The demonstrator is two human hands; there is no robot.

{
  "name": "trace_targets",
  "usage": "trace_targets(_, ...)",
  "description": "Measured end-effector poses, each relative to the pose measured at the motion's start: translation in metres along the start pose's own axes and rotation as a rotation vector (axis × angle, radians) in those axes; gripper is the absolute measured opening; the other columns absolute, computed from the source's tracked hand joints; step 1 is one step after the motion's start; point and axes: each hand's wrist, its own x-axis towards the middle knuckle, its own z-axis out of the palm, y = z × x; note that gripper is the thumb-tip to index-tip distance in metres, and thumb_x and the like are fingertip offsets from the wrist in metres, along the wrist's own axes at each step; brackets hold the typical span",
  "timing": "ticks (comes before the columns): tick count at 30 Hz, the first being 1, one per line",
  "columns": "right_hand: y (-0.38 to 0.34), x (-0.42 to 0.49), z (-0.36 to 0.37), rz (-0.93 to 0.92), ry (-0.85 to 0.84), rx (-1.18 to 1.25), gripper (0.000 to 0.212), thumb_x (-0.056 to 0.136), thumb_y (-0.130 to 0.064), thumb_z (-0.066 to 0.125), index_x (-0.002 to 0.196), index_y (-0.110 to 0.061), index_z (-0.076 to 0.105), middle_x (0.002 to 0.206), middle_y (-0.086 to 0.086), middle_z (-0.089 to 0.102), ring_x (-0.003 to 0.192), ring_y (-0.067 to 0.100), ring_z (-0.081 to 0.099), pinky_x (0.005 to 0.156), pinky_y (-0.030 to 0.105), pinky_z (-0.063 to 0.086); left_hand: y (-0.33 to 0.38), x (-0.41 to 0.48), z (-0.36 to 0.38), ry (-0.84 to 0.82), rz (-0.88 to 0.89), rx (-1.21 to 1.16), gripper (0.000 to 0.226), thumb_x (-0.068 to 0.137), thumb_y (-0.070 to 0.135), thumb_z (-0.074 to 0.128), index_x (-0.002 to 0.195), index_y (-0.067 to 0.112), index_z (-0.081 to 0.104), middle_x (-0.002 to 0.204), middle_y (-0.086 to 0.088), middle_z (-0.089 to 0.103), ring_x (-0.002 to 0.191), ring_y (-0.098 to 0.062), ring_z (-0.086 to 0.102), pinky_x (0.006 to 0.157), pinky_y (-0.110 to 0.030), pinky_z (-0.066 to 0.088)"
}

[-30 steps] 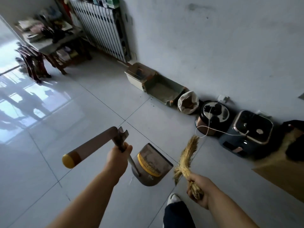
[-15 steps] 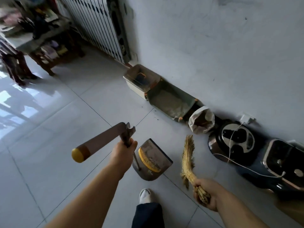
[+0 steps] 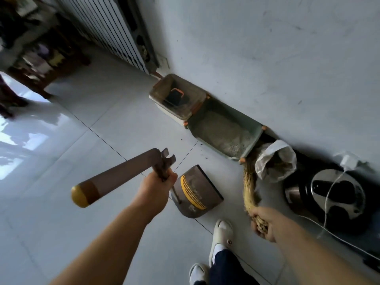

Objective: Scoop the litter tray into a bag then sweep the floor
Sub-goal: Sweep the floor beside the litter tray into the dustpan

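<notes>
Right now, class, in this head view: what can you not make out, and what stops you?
1. Head view: inside of the bag, shadowed behind its crumpled rim.
2. Head view: grip end of the straw broom, wrapped by the right hand.
3. Head view: furniture top left, blurred and cut by the edge.
4. Head view: part of the dustpan handle, covered by the left hand.

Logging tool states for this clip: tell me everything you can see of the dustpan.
The dustpan is grey-brown, plastic-looking, with a yellow toothed comb across its inside. A thin stem rises from its back to a forked joint, where a thick handle with a yellow cap juts leftward. The left hand grips the stem below the joint. The pan hangs low over the tiled floor, open edge toward the litter tray; floor contact is unclear.
</notes>
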Motion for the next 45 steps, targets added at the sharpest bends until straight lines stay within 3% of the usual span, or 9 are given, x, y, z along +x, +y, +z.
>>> trace_targets(7,-0.061,0.019,0.027,0.113,-0.010,-0.191,0.005,0.090,-0.009,0.047,0.088,-0.004,0.049,0.045,0.009,0.052,0.040,0.019,0.049,0.044,0.023,0.040,0.035,0.050,-0.006,-0.017,0.026,0.134,0.027,0.097,0.027,0.054,0.071,0.020,0.049,0.067,0.003,0.047,0.066,-0.016,0.045,0.055,-0.029,0.033)
trace_targets(10,-0.053,0.022,0.042,0.099,0.003,-0.280,0.008,0.088,-0.005,0.050,0.082,0.001,0.050,0.071,0.015,0.054,0.069,0.025,0.054,0.060,0.031,0.046,0.043,0.064,-0.012,-0.056,0.071,0.191,0.028,0.097,0.028,0.054,0.070,0.022,0.049,0.064,0.006,0.047,0.063,-0.015,0.044,0.058,-0.030,0.034)
trace_targets(14,-0.036,0.017,0.046,0.053,0.036,-0.307,0.016,0.078,-0.005,0.057,0.092,-0.001,0.055,0.092,0.016,0.055,0.080,0.026,0.060,0.065,0.030,0.048,0.050,0.082,-0.022,-0.100,0.101,0.191,0.027,0.096,0.023,0.056,0.070,0.021,0.050,0.063,0.005,0.047,0.061,-0.015,0.041,0.061,-0.032,0.034)
trace_targets(19,-0.020,-0.009,0.057,0.022,0.089,-0.116,0.014,0.086,-0.002,0.050,0.100,0.000,0.054,0.075,0.018,0.054,0.050,0.023,0.051,0.040,0.023,0.042,0.053,0.103,-0.049,-0.157,0.130,0.188,0.028,0.095,0.020,0.057,0.068,0.021,0.051,0.066,0.002,0.049,0.062,-0.016,0.041,0.063,-0.032,0.036)
trace_targets(24,-0.021,0.010,0.099,-0.024,0.156,0.001,0.006,0.083,0.000,0.056,0.084,-0.001,0.051,0.068,0.014,0.050,0.055,0.023,0.049,0.052,0.028,0.043,0.043,0.129,-0.078,-0.226,0.159,0.176,0.031,0.093,0.025,0.058,0.063,0.032,0.056,0.065,0.003,0.050,0.062,-0.017,0.042,0.066,-0.037,0.040)
trace_targets(30,-0.028,0.021,0.197,-0.045,0.078,-0.245,0.012,0.088,-0.006,0.050,0.076,-0.007,0.047,0.067,0.009,0.050,0.064,0.024,0.050,0.062,0.029,0.047,0.018,0.152,-0.136,-0.285,0.213,0.173,0.018,0.081,0.041,0.061,0.065,0.033,0.058,0.071,-0.001,0.052,0.071,-0.021,0.045,0.071,-0.042,0.042)
trace_targets(35,0.000,-0.006,0.264,-0.067,0.112,0.113,0.022,0.081,0.003,0.048,0.103,0.002,0.050,0.059,0.015,0.051,0.048,0.025,0.050,0.043,0.028,0.040,0.002,0.166,-0.179,-0.292,0.226,0.173,0.016,0.083,0.038,0.061,0.067,0.034,0.060,0.076,-0.002,0.056,0.077,-0.023,0.051,0.086,-0.054,0.050)
trace_targets(41,0.027,-0.024,0.293,-0.025,0.133,0.451,0.011,0.087,0.003,0.043,0.095,0.000,0.050,0.069,0.012,0.044,0.054,0.023,0.045,0.040,0.022,0.041,-0.016,0.179,-0.213,-0.282,0.258,0.195,0.016,0.079,0.039,0.059,0.076,0.023,0.057,0.078,-0.007,0.056,0.082,-0.037,0.056,0.091,-0.060,0.048)
trace_targets(45,0.023,-0.007,0.300,0.098,0.133,0.625,0.012,0.087,-0.002,0.045,0.098,-0.007,0.046,0.066,0.013,0.045,0.036,0.019,0.046,0.038,0.022,0.042,-0.024,0.191,-0.232,-0.265,0.244,0.186,0.013,0.084,0.038,0.063,0.081,0.026,0.060,0.081,-0.008,0.060,0.098,-0.045,0.061,0.090,-0.061,0.050)
